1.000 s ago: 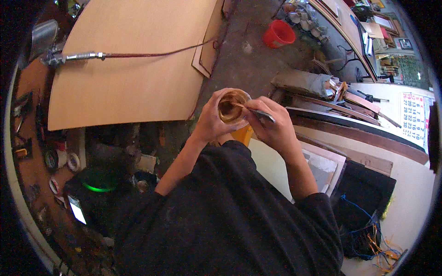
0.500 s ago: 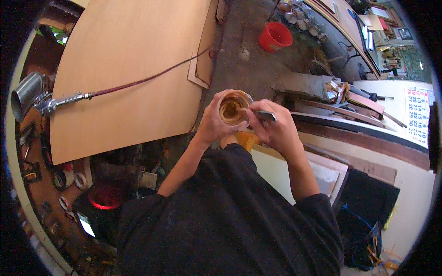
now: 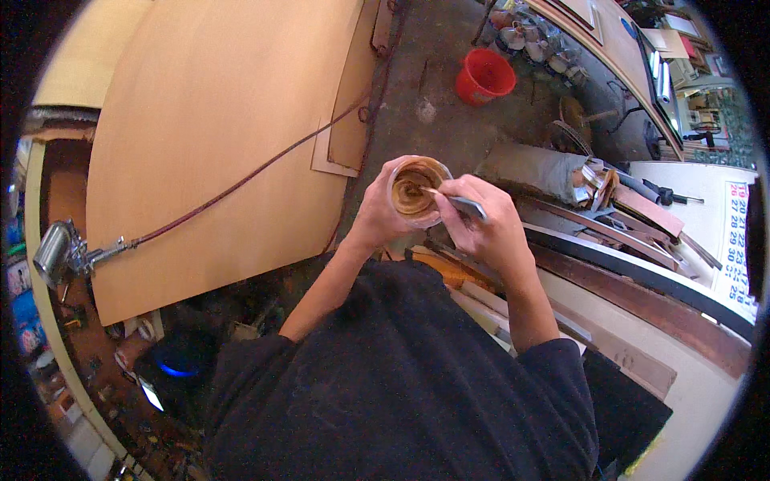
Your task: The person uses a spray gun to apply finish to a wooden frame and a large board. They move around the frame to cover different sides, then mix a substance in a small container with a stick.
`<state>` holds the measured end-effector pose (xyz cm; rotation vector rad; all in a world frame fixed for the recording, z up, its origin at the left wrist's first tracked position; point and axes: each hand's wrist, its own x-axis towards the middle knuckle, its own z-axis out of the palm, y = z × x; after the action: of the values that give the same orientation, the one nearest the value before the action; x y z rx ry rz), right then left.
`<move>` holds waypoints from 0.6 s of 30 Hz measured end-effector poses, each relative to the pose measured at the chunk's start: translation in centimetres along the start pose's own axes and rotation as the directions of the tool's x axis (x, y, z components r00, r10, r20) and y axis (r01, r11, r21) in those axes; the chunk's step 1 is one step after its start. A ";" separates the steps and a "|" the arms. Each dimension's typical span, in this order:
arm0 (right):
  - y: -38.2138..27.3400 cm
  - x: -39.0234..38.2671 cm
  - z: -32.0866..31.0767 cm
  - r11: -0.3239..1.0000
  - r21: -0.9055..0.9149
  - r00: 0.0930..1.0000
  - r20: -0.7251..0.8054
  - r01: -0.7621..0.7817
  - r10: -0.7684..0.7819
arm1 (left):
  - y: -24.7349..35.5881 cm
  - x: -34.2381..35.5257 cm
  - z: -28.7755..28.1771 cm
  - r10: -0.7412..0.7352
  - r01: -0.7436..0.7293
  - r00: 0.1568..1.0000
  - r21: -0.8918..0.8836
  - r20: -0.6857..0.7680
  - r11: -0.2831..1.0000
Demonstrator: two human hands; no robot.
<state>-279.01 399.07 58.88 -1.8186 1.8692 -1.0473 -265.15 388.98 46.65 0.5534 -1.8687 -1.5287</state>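
A clear cup (image 3: pixel 399 210) sits in my left hand (image 3: pixel 377 210), whose fingers wrap round its side. Brown, paste-like stuff (image 3: pixel 414 191) coats the inside wall and bottom. My right hand (image 3: pixel 484 216) pinches a slim stick-like tool (image 3: pixel 469 207) with a flat grey end sticking out behind the fingers. Its thin pale tip reaches over the rim into the cup. The exact kind of tool I cannot make out. Both hands are close together in front of my body, and the cup's mouth faces up toward me.
A large pale wooden panel (image 3: pixel 216 144) lies at the left, crossed by a red hose (image 3: pixel 249 178) leading to a metal spray gun (image 3: pixel 60 255). Further off, a red bucket (image 3: pixel 485 78) stands on the floor. Wood offcuts (image 3: pixel 642 228) and a calendar sheet (image 3: pixel 734 240) lie at the right.
The cup and both hands have shifted slightly right in view, and the tool has turned a little in the cup. The surroundings have shifted as my head moved.
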 end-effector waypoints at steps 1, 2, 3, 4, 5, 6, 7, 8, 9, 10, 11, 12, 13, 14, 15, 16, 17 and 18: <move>0.3 -0.2 -1.0 0.998 -0.009 0.998 0.009 -0.054 0.055 | -0.1 0.7 0.9 -0.025 0.025 1.000 -0.024 0.006 0.999; 0.6 0.0 -1.7 0.992 0.113 0.998 0.032 -0.062 0.059 | -0.1 1.4 1.5 -0.053 0.054 0.998 -0.048 0.021 0.997; 1.5 0.3 -2.4 0.997 0.073 1.000 -0.011 -0.012 0.012 | 0.1 2.3 2.4 -0.021 0.021 0.999 -0.031 0.027 0.999; 2.5 0.7 -2.9 0.999 0.030 0.998 -0.051 0.036 -0.035 | 0.4 3.2 3.1 0.011 -0.011 0.999 -0.014 0.034 1.000; 3.2 0.8 -3.6 0.997 -0.015 0.993 -0.088 0.082 -0.083 | 0.6 4.0 3.9 0.043 -0.044 0.998 0.002 0.041 0.999; 3.6 0.3 -4.3 0.998 -0.070 0.991 -0.133 0.010 -0.019 | 0.3 4.7 4.7 0.039 -0.037 0.998 -0.051 0.047 0.998; 3.8 -0.1 -4.9 0.999 -0.006 0.993 -0.114 -0.034 0.033 | 0.3 5.3 5.3 0.022 -0.019 0.998 -0.054 0.066 0.998; 4.0 -0.4 -5.6 0.995 0.058 0.992 -0.092 -0.079 0.084 | 0.5 5.9 5.8 0.005 0.000 0.996 -0.058 0.085 0.998; 4.1 -0.7 -6.3 0.984 0.117 0.988 -0.065 -0.134 0.143 | 0.6 6.3 6.4 -0.017 0.024 0.994 -0.068 0.109 0.997; 4.4 -0.3 -6.6 0.982 0.152 0.988 -0.087 -0.115 0.130 | 0.0 6.9 7.0 0.045 -0.040 0.992 -0.050 0.114 0.998; 5.2 -0.2 -7.0 0.993 0.071 0.986 -0.129 -0.095 0.104 | 0.0 7.3 7.5 0.047 -0.042 0.991 -0.040 0.122 0.998; 6.1 -0.2 -7.3 0.997 -0.013 0.983 -0.169 -0.074 0.071 | 0.0 7.9 7.9 0.051 -0.048 0.990 -0.028 0.128 0.998; 6.8 -0.1 -7.7 0.994 -0.098 0.978 -0.204 -0.056 0.035 | 0.0 8.5 8.4 0.055 -0.053 0.990 -0.017 0.133 0.998; 6.4 -0.3 -8.3 0.984 -0.107 0.975 -0.187 -0.144 0.122 | -0.2 9.1 8.9 0.023 -0.013 0.988 -0.066 0.154 0.998; 6.6 -0.1 -8.8 0.988 -0.027 0.975 -0.167 -0.150 0.143 | -0.6 9.5 9.4 0.012 0.003 0.985 -0.088 0.170 0.996; 6.8 0.2 -9.2 0.986 0.053 0.976 -0.147 -0.155 0.161 | -1.1 9.9 9.8 0.001 0.020 0.982 -0.109 0.187 0.994; 7.2 0.5 -9.6 0.978 0.133 0.976 -0.126 -0.160 0.176 | -1.3 10.5 10.1 -0.009 0.036 0.979 -0.130 0.203 0.991; 8.9 0.9 -9.6 0.994 0.086 0.978 -0.187 -0.073 0.088 | -0.8 11.5 10.3 0.028 -0.018 0.976 -0.048 0.216 0.999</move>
<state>-292.07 400.09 59.45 -1.6347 1.9613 -1.2866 -280.58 388.14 47.32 0.3534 -1.9885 -1.6681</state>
